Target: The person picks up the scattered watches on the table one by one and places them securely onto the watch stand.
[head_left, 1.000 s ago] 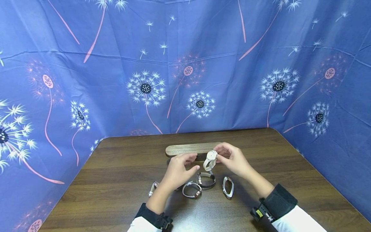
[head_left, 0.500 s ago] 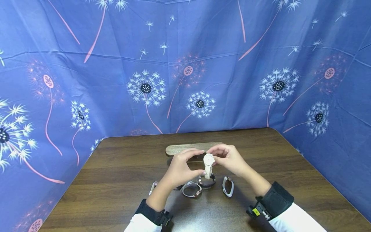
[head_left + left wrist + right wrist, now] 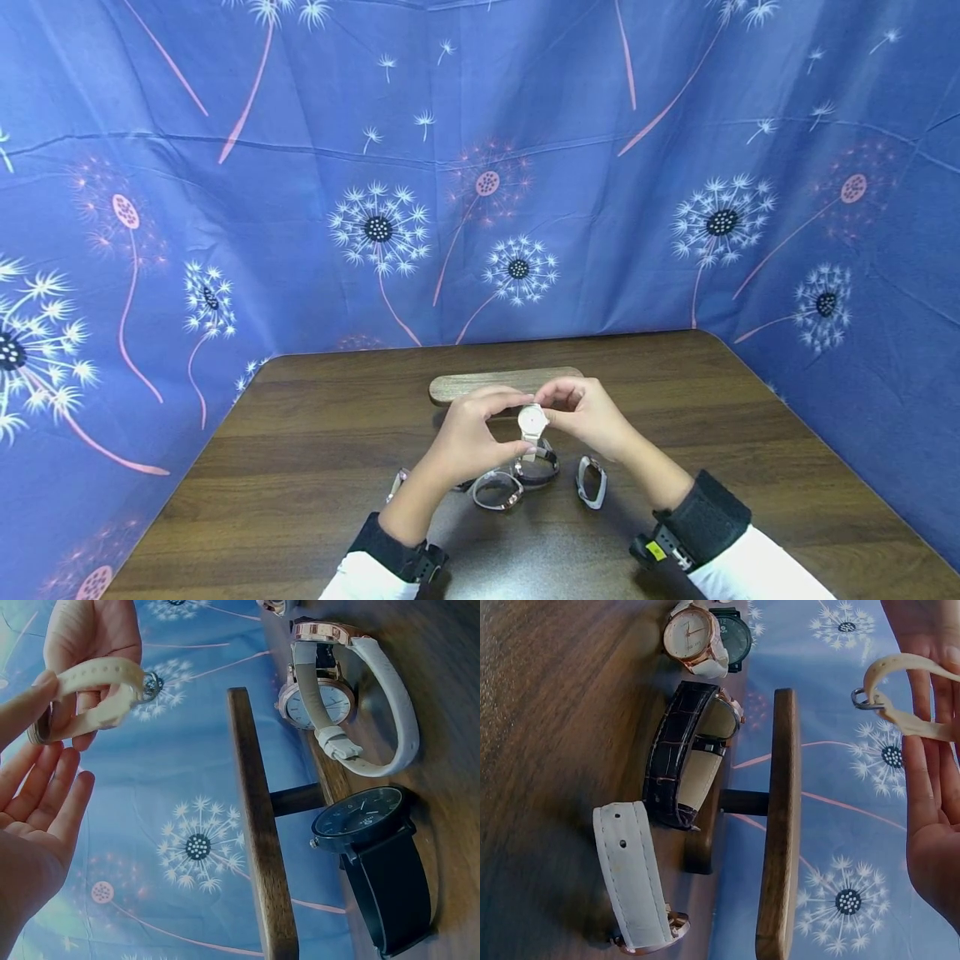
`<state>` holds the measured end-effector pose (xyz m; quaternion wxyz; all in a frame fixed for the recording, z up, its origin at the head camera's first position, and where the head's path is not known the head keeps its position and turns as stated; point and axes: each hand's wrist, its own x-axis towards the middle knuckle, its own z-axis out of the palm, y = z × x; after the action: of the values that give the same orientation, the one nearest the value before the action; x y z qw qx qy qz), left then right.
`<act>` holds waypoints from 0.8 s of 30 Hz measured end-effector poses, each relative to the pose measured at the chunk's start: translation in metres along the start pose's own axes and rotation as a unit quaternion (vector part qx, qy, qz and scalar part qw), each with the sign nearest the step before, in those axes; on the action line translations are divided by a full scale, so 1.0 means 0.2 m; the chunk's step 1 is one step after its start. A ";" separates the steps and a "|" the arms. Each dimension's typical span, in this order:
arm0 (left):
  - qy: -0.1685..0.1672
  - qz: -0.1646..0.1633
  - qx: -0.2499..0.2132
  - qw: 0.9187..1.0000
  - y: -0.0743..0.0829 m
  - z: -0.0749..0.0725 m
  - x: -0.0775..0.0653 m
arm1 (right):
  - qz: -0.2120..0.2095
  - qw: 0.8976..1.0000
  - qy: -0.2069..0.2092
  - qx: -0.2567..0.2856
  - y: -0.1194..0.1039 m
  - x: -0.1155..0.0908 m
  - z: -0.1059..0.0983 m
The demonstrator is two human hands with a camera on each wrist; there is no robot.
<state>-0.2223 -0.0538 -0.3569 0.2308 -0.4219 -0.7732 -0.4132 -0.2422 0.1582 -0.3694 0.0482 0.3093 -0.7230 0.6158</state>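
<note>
A cream wristwatch (image 3: 532, 421) hangs upright between my hands, above the table, its round face toward the head camera. My left hand (image 3: 468, 433) has its thumb at the lower strap and fingers near the top of the case. My right hand (image 3: 588, 417) pinches the case at its right side. Its looped, buckled strap (image 3: 97, 673) shows in the left wrist view, and its buckle (image 3: 864, 698) in the right wrist view. Below lie a white-strapped watch (image 3: 497, 490) and a dark brown-strapped watch (image 3: 536, 479). Another white watch (image 3: 591, 483) lies to the right.
Behind my hands stands a wooden bar (image 3: 472, 386) on a post (image 3: 744, 802). A black watch (image 3: 390, 892) shows in the left wrist view. Another watch (image 3: 397, 483) is partly hidden by my left forearm. A blue patterned cloth (image 3: 450, 208) hangs behind the table (image 3: 300, 467).
The cream watch has moved left and slightly down with my right hand, its face turning toward the head camera. My left fingers and thumb have come up to it. The other watches stay put.
</note>
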 end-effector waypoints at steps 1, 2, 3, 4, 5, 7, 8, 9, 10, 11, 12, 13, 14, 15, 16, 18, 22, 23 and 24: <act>0.001 -0.002 0.000 1.000 0.00 0.00 0.00 | -0.001 1.000 0.001 -0.002 0.00 0.00 0.00; 0.003 -0.003 0.002 1.000 0.00 0.00 0.00 | -0.002 1.000 0.001 -0.005 0.00 0.00 0.00; 0.005 -0.005 0.003 1.000 0.00 0.00 -0.01 | -0.002 1.000 0.000 -0.005 0.00 0.00 0.00; 0.006 -0.005 0.004 1.000 0.00 0.00 -0.01 | -0.003 1.000 0.000 -0.006 0.00 0.00 0.00; 0.007 -0.004 0.007 1.000 0.00 0.00 -0.01 | -0.005 1.000 -0.001 -0.007 0.00 0.00 0.00; 0.009 -0.002 0.010 1.000 0.00 0.00 -0.02 | -0.010 1.000 -0.003 -0.006 0.00 0.00 0.00; 0.011 0.000 0.013 1.000 0.00 0.00 -0.02 | -0.012 1.000 -0.004 -0.005 0.00 0.00 0.00; 0.011 0.000 0.017 1.000 0.00 0.00 -0.02 | -0.015 1.000 -0.005 -0.003 0.00 0.00 0.00; 0.012 0.001 0.021 1.000 0.00 0.00 -0.02 | -0.017 1.000 -0.007 -0.003 0.00 0.00 0.00; 0.014 0.001 0.023 1.000 0.00 0.00 -0.02 | -0.020 1.000 -0.009 -0.001 0.00 0.00 0.00; 0.016 0.001 0.022 1.000 0.00 0.01 -0.02 | -0.021 1.000 -0.010 -0.003 0.00 0.00 0.00; 0.019 0.001 0.023 1.000 0.00 0.01 -0.02 | -0.020 1.000 -0.011 -0.005 0.00 0.00 0.00; 0.021 0.001 0.024 0.999 0.00 0.01 -0.02 | -0.018 1.000 -0.012 -0.008 0.00 0.00 0.00; 0.023 0.000 0.023 0.999 0.00 0.01 -0.03 | -0.017 1.000 -0.013 -0.009 0.00 0.00 0.00; 0.025 -0.001 0.020 0.999 0.00 0.01 -0.03 | -0.016 1.000 -0.013 -0.012 0.00 0.00 0.00; 0.027 -0.007 0.013 1.000 0.00 0.01 -0.03 | -0.012 1.000 -0.011 -0.019 0.00 0.00 0.00; 0.028 -0.015 0.006 0.999 -0.01 0.02 -0.04 | -0.012 1.000 -0.009 -0.023 0.00 0.00 0.00; 0.028 -0.016 0.005 0.999 -0.01 0.02 -0.04 | -0.012 1.000 -0.009 -0.026 0.00 0.00 0.00; 0.028 -0.017 0.004 0.999 -0.01 0.01 -0.04 | -0.011 1.000 -0.008 -0.027 0.00 0.00 0.00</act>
<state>-0.2188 -0.0556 -0.3651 0.2474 -0.3961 -0.7750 -0.4259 -0.2416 0.1577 -0.3696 0.0569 0.3207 -0.7365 0.5929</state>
